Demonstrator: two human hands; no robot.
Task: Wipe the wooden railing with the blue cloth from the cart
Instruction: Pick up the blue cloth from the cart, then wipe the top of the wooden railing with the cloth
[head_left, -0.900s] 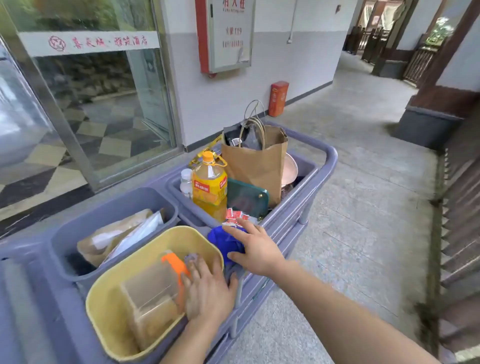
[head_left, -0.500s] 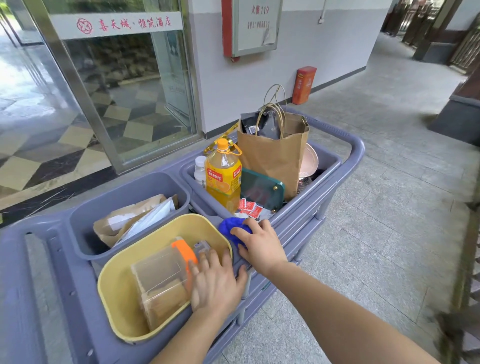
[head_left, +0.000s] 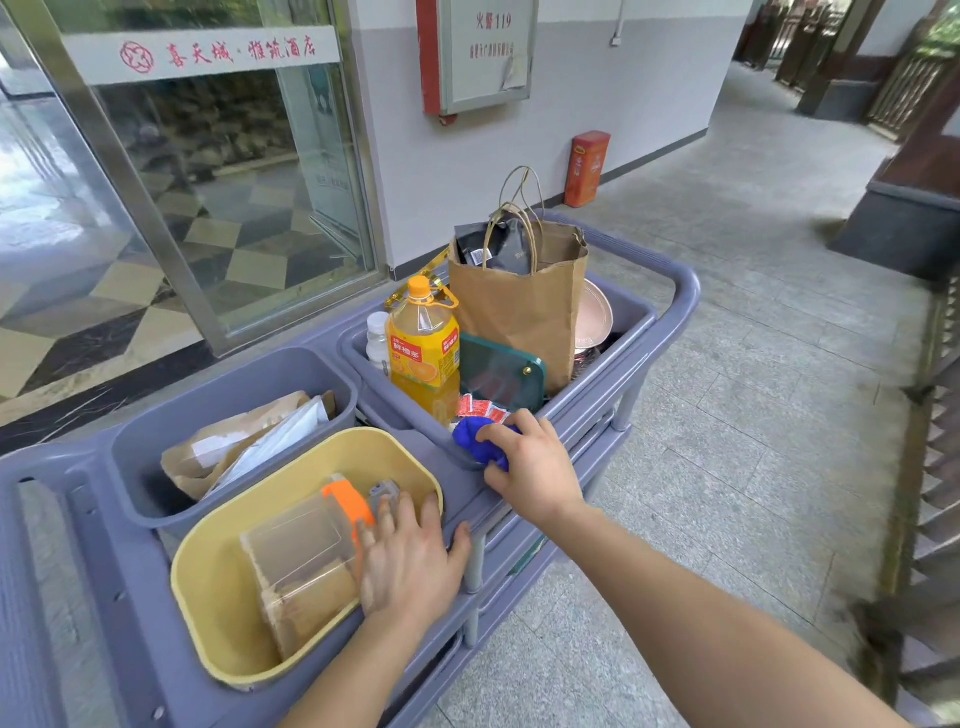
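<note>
A crumpled blue cloth (head_left: 475, 441) lies on the near rim of the grey cart's (head_left: 670, 291) big bin. My right hand (head_left: 530, 462) is closed over it, fingers curled around the cloth. My left hand (head_left: 410, 561) rests flat on the rim of the yellow tub (head_left: 228, 639), fingers spread, touching a clear container with an orange lid (head_left: 311, 551). The wooden railing (head_left: 935, 467) runs along the right edge of the view, blurred, well apart from both hands.
The big bin holds a brown paper bag (head_left: 519, 312), an orange juice bottle (head_left: 423, 353), a green case and red packets. A grey tub (head_left: 228, 395) holds paper wrappers. Glass door at left, red box (head_left: 587, 169) by the wall, paved walkway to the right.
My right hand's fingers have curled tighter round the blue cloth. The view has turned left, so less railing shows. My left hand has stayed on the yellow tub.
</note>
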